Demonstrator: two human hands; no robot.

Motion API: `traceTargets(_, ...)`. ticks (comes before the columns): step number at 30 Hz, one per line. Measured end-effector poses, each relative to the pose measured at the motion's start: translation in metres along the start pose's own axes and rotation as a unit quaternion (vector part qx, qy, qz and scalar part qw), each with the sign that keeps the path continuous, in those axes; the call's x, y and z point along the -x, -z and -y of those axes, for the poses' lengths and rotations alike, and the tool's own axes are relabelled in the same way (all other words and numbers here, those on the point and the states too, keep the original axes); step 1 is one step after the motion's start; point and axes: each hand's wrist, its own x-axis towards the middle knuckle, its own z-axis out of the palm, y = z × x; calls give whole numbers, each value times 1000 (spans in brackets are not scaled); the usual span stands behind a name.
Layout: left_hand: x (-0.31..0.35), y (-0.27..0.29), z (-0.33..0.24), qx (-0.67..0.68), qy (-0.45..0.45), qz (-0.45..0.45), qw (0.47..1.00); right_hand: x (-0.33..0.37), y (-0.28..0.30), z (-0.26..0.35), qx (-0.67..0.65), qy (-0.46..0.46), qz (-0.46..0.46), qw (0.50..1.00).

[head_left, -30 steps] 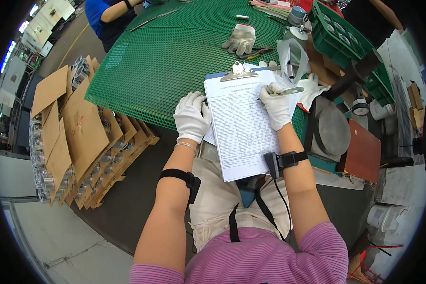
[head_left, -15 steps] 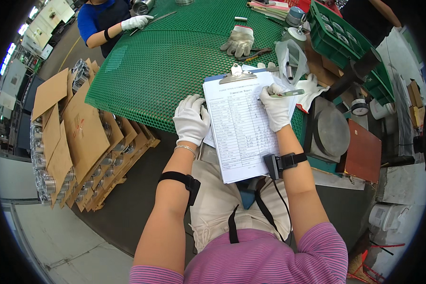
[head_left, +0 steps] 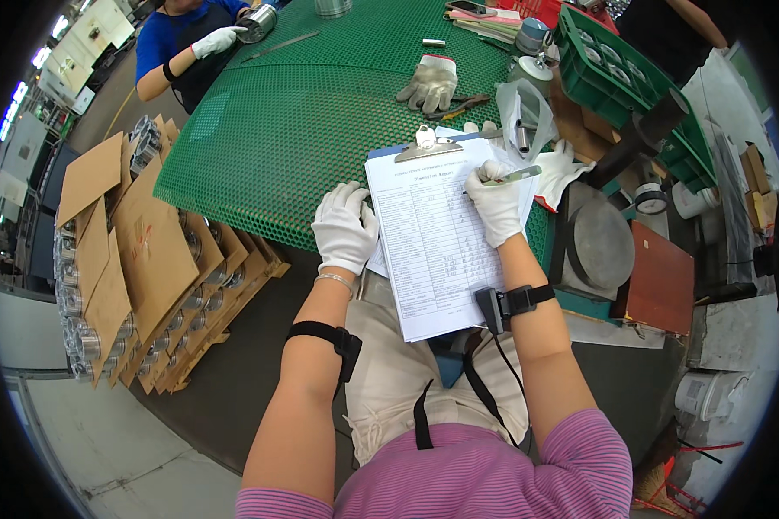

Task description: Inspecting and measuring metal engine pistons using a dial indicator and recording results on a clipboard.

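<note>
A blue clipboard (head_left: 381,152) with a printed form (head_left: 424,251) under its metal clip lies at the table's near edge, its lower end overhanging my lap. My right hand (head_left: 496,208), in a white glove, rests on the form's right side. Its fingers close round a pale green pen (head_left: 514,176), tip toward the form's columns. My left hand (head_left: 346,230), also gloved, lies flat at the table edge beside the clipboard's left side, holding nothing. Handwritten entries fill part of the form.
Green perforated mat (head_left: 260,147) covers the table. Beyond the clipboard lie a used glove (head_left: 430,84), pliers (head_left: 460,107) and a plastic bag (head_left: 528,112). A round plate stand (head_left: 601,242) stands right; stacked metal parts with cardboard (head_left: 147,251) stand left. A co-worker's gloved hand (head_left: 216,41) is far left.
My right hand with the pen has shifted slightly left on the form. The co-worker's hand has left the long thin tool, now on the mat, and is by a metal cylinder.
</note>
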Motion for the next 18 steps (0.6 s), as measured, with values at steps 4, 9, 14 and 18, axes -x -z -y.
traceTargets(4, 1, -2, 2, -1, 1, 1, 1000, 2, -2, 7, -25, -21, -48, 998)
traceTargets(9, 0, -2, 2, -3, -3, -2, 1000, -4, -3, -10, -6, 5, -42, 999)
traceTargets(14, 0, -1, -1, -7, -2, -5, 1000, -5, -1, -11, 16, 2, -56, 998)
traceTargets(18, -1, -1, 0, -3, 1, -4, 1000, -4, -2, -11, 14, 19, -52, 998)
